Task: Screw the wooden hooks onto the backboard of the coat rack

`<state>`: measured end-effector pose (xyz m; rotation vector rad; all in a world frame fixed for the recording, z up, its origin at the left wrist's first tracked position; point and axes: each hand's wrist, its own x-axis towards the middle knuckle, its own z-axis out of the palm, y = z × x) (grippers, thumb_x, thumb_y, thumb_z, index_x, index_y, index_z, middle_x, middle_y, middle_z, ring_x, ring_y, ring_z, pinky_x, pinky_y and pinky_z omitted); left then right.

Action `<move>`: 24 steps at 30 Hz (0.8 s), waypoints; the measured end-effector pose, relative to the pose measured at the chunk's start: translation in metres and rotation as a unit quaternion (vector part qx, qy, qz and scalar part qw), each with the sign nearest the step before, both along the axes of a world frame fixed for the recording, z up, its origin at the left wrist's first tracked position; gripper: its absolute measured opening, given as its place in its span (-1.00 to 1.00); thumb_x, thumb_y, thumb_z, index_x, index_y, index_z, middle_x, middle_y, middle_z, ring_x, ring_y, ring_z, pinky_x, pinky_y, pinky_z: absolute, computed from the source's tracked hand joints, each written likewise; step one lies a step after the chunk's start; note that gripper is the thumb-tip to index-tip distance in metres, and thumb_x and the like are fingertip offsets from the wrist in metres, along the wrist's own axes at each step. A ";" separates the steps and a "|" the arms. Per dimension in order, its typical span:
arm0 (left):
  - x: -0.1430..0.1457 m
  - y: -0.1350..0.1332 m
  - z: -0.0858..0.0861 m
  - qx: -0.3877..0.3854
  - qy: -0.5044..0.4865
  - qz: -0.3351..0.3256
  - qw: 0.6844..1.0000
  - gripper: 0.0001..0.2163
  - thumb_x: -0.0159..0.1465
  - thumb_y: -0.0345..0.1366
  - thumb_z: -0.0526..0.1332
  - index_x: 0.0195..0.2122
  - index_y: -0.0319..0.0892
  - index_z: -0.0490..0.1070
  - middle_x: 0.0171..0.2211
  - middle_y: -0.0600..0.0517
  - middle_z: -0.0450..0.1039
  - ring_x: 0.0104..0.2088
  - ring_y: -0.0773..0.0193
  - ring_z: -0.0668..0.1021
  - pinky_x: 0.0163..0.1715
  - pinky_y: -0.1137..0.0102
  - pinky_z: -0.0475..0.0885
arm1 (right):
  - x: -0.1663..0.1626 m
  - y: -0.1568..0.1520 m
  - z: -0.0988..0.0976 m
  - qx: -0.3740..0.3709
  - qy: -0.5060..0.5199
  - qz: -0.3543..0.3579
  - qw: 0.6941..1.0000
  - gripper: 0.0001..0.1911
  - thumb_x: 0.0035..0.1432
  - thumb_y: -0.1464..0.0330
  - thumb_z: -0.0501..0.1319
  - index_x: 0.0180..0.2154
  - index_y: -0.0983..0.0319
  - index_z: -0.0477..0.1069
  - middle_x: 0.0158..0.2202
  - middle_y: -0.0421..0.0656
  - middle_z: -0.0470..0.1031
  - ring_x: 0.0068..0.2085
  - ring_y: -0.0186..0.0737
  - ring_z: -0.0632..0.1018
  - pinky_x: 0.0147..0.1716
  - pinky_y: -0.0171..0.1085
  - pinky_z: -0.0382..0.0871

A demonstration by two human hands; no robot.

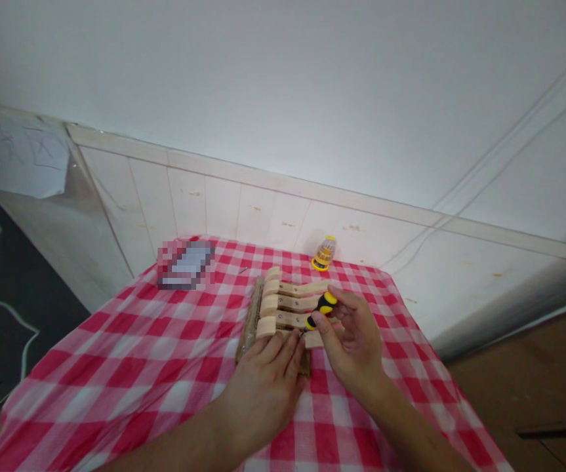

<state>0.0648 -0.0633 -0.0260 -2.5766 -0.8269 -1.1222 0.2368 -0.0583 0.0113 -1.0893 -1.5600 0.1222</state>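
My right hand [354,337] is closed round a yellow-and-black screwdriver [326,305], which slants down to the left. The screwdriver's tip is by the nearest of several pale wooden curved pieces [290,319], close to my left fingertips. My left hand [267,377] reaches over that nearest piece, fingers forward and close together, holding it down; its thumb is mostly hidden. The wooden pieces lie side by side on a brown cardboard-like base [248,337]. Dark screw heads or holes show along them. Whether a screw is under the tip is hidden.
A red-and-white checked cloth [164,367] covers the table. Near the wall stands a clear container with yellow ends [324,254]. A blurred-out phone-like object [187,265] lies at back left, and a small thin metal piece [243,270] lies on the cloth.
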 end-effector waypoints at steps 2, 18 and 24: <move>0.000 0.000 0.000 0.002 0.003 -0.002 1.000 -0.70 0.48 -0.33 0.06 0.02 -0.36 0.55 0.00 -0.18 0.64 -0.10 0.05 0.62 -0.08 0.19 0.47 | 0.000 0.000 0.000 -0.003 0.002 0.000 1.000 -0.59 0.30 0.38 0.30 0.16 0.08 0.38 -0.04 -0.06 0.55 -0.14 -0.13 0.66 -0.23 -0.17 0.66; 0.000 0.002 -0.005 0.007 0.004 -0.011 1.000 -0.71 0.45 -0.34 0.11 0.04 -0.37 0.52 0.04 -0.22 0.62 -0.06 0.02 0.60 -0.03 0.15 0.46 | -0.002 -0.002 0.003 -0.002 -0.019 0.018 1.000 -0.58 0.31 0.44 0.28 0.16 0.04 0.40 0.01 -0.06 0.58 -0.02 -0.08 0.66 -0.03 -0.05 0.62; 0.000 0.002 -0.007 0.005 -0.003 -0.006 1.000 -0.70 0.45 -0.33 0.09 0.04 -0.38 0.52 0.04 -0.21 0.62 -0.04 0.00 0.60 -0.01 0.13 0.47 | -0.002 0.001 0.000 0.008 -0.004 0.002 1.000 -0.60 0.29 0.42 0.30 0.13 0.08 0.41 -0.04 -0.05 0.56 -0.08 -0.09 0.65 -0.12 -0.09 0.63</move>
